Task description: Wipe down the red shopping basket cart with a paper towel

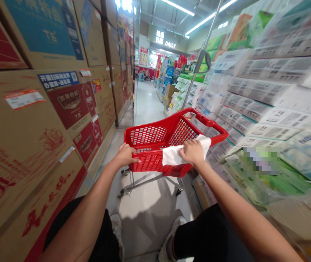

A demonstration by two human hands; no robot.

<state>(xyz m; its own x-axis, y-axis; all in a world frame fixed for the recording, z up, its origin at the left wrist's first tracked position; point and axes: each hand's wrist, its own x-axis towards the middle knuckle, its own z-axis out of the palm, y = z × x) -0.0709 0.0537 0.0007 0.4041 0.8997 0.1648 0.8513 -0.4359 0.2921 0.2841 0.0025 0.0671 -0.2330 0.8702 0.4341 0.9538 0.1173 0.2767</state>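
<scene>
1. Gripping the red cart (148, 159) near its corner, the left hand (126, 154) I operate has its fingers curled nearly closed over the near edge, thumb along the outer side.
2. My right hand (193, 151) has its fingers bent over the white cloth (171, 155), holding it against that same edge; the cloth spreads to both sides of them.
3. On my feed, wheels (179, 190) sit below both sets of fingers.
4. Cartons (70, 102) rise left of the left fingers, wrapped packs (254, 116) right of the right fingers.
</scene>
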